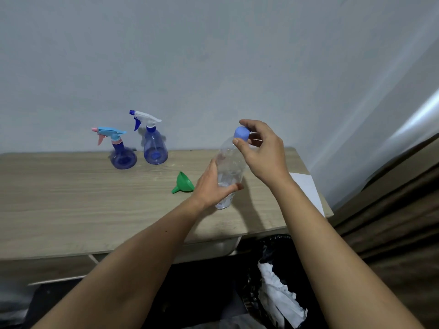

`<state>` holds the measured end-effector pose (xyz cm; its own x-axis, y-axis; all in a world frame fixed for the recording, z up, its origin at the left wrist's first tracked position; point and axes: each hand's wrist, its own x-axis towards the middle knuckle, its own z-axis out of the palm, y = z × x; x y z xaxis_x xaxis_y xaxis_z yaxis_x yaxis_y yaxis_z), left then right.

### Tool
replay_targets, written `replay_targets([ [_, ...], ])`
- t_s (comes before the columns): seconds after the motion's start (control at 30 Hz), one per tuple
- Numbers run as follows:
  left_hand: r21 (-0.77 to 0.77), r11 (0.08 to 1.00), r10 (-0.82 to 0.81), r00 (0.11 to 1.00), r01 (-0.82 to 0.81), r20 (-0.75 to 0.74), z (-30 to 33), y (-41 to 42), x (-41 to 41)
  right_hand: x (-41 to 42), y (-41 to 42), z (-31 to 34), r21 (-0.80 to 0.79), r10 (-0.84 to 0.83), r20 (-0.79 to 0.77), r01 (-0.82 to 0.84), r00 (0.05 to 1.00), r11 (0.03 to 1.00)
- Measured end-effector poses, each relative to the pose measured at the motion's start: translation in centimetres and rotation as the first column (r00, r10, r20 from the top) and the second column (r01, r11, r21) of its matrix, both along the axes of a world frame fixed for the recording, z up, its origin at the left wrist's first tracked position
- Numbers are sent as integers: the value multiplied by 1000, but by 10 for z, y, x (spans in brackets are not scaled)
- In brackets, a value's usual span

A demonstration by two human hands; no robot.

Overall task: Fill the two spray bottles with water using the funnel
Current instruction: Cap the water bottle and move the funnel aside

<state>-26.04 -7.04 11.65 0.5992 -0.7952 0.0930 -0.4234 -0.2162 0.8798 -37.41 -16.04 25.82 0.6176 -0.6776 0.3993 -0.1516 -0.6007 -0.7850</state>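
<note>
Water bottle (230,167): clear plastic, blue cap (241,132), tilted, base on the bench (71,198)
Left hand (213,184): grips the bottle's lower body
Right hand (262,150): fingers pinch the cap
Funnel (183,182): green, on its side, just left of the bottle
Spray bottles: blue and see-through, upright, well left of the bottle by the wall; round one (118,150) has a light-blue and pink trigger, taller one (153,143) a white and blue trigger

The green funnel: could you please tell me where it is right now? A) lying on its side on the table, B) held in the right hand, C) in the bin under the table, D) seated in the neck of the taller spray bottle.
A: the green funnel lies on its side on the table, just left of the left hand, touching neither spray bottle.
</note>
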Motion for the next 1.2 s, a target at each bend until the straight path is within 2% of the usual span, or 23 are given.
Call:
replay_targets([
  [0.13, -40, 999, 32, 999, -33, -30, -14, 23, 4, 2, 9, -14, -19, -23, 55, 24, 998, 1000],
  [0.23, -56, 989, 136, 989, -139, -50, -39, 55, 14, -2, 12, -28, -11, -71, 82, 72, 994, 997],
  [0.33, -28, 966, 258, 966, -259, -17, -58, 84, 35, -8, 17, -52, 76, -133, 71, 128, 989, 989],
  [0.43, 17, 950, 312, 950, -312, 5, -62, 98, 56, -11, 23, -87, 178, -160, 44, 150, 986, 973],
  [0.6, 84, 958, 275, 961, -275, 10, -77, 95, 88, -10, 42, -149, 324, -135, -41, 141, 990, 936],
  [0.73, 138, 968, 214, 976, -209, -29, -98, 91, 105, -1, 51, -176, 380, -146, -55, 156, 988, 912],
  [0.97, 171, 964, 214, 976, -204, -46, -115, 77, 118, 26, 46, -190, 354, -245, -46, 245, 968, 902],
  [1.2, 85, 975, 204, 979, -203, -3, -123, 72, 121, 38, 46, -194, 324, -291, -42, 289, 956, 901],
])
